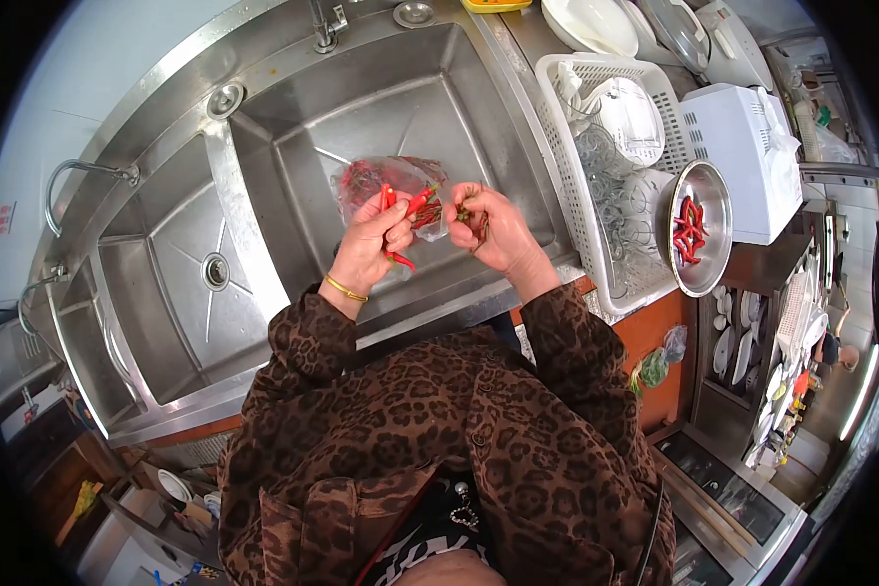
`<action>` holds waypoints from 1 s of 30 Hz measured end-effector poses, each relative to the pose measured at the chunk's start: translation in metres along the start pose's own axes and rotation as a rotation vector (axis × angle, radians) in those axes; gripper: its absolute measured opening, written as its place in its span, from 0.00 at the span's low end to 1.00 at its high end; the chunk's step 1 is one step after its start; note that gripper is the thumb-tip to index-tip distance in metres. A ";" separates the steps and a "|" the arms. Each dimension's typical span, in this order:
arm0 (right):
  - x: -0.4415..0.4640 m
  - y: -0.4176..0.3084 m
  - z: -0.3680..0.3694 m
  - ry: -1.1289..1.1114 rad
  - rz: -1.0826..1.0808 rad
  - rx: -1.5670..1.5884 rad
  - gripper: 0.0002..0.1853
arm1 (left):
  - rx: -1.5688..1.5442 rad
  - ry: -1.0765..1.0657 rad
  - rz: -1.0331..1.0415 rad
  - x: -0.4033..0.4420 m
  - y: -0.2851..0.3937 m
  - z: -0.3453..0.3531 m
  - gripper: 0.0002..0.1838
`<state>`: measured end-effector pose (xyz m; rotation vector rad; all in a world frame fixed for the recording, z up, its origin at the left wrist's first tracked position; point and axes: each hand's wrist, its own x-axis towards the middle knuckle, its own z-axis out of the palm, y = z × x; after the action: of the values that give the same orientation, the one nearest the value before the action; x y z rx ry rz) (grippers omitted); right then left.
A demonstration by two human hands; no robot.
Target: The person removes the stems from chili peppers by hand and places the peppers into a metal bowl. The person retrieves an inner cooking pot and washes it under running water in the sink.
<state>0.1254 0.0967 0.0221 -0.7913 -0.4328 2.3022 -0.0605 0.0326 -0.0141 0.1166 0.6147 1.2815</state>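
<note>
Several red chili peppers [421, 201] are held in my left hand [369, 241], its fingers closed around them above the right sink basin. My right hand [491, 227], just to the right, has its fingers curled in around small green and dark stems [466, 217]. The two hands are close but apart. Beneath them, a clear plastic bag [361, 178] with more red peppers lies in the basin, partly hidden by my left hand. At the right, a round metal bowl [714, 256] holds several red peppers.
The right basin [352, 109] and left basin [156, 283] are steel, with a faucet [324, 29] at the back. A white basket [554, 127] of glasses and plates stands right of the sink, beside a white box [733, 146]. A person [840, 354] is far off at the right.
</note>
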 end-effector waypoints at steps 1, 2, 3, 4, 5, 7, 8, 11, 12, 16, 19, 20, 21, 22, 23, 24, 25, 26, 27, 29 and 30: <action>0.001 0.000 -0.001 0.060 0.008 -0.060 0.04 | 0.058 0.021 0.018 -0.001 0.002 0.000 0.05; 0.002 0.000 -0.001 0.119 0.014 -0.118 0.04 | 0.117 0.041 0.036 -0.001 0.004 0.000 0.05; 0.004 0.002 -0.001 0.118 0.014 -0.118 0.04 | 0.119 0.041 0.037 0.000 0.004 -0.001 0.05; 0.008 0.007 -0.002 0.148 -0.041 -0.248 0.05 | 0.160 0.045 0.036 0.001 0.001 -0.003 0.05; 0.011 0.013 -0.002 0.181 -0.097 -0.377 0.06 | 0.201 0.050 0.033 0.002 -0.002 -0.005 0.05; 0.015 0.020 -0.003 0.246 -0.208 -0.634 0.08 | 0.284 0.058 0.025 0.003 -0.007 -0.009 0.05; 0.014 0.019 -0.002 0.247 -0.208 -0.631 0.08 | 0.286 0.059 0.023 0.002 -0.005 -0.006 0.05; 0.011 0.009 0.003 0.094 -0.042 -0.252 0.11 | 0.003 -0.019 -0.076 -0.002 0.004 -0.001 0.06; 0.009 0.007 0.002 0.047 0.014 -0.126 0.12 | -0.094 -0.046 -0.111 -0.004 0.006 0.002 0.06; 0.008 0.010 -0.006 -0.128 0.087 0.090 0.13 | -0.127 -0.120 -0.168 -0.013 0.003 0.021 0.06; 0.001 0.006 -0.007 -0.226 0.127 0.127 0.14 | -0.111 -0.206 -0.201 -0.015 0.004 0.017 0.06; -0.003 0.002 -0.004 -0.266 0.144 0.087 0.14 | -0.087 -0.268 -0.213 -0.015 0.005 0.013 0.06; -0.007 -0.002 -0.001 -0.305 0.159 0.047 0.14 | -0.063 -0.331 -0.225 -0.014 0.006 0.010 0.06; -0.009 -0.005 0.003 -0.344 0.175 0.007 0.15 | -0.039 -0.394 -0.237 -0.013 0.006 0.007 0.06; -0.011 -0.008 0.007 -0.343 0.177 0.007 0.15 | -0.040 -0.392 -0.237 -0.013 0.006 0.005 0.06; -0.012 -0.011 0.013 -0.353 0.132 0.029 0.14 | -0.054 -0.333 -0.218 -0.011 0.007 0.004 0.05; -0.013 -0.014 0.019 -0.364 0.083 0.051 0.13 | -0.065 -0.277 -0.201 -0.008 0.008 0.003 0.05; -0.015 -0.015 0.024 -0.374 0.033 0.076 0.12 | -0.074 -0.218 -0.186 -0.006 0.009 0.002 0.05; -0.016 -0.015 0.027 -0.385 -0.014 0.102 0.11 | -0.084 -0.157 -0.169 -0.004 0.011 0.000 0.04; -0.017 -0.014 0.031 -0.289 0.016 0.046 0.10 | -0.166 -0.164 -0.149 0.004 0.010 -0.008 0.04; -0.016 -0.015 0.033 -0.192 0.042 -0.017 0.09 | -0.250 -0.178 -0.128 0.011 0.010 -0.011 0.04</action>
<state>0.1209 0.0932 0.0612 -0.5947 -0.5259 2.4272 -0.0728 0.0434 -0.0234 -0.0157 0.3008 1.1984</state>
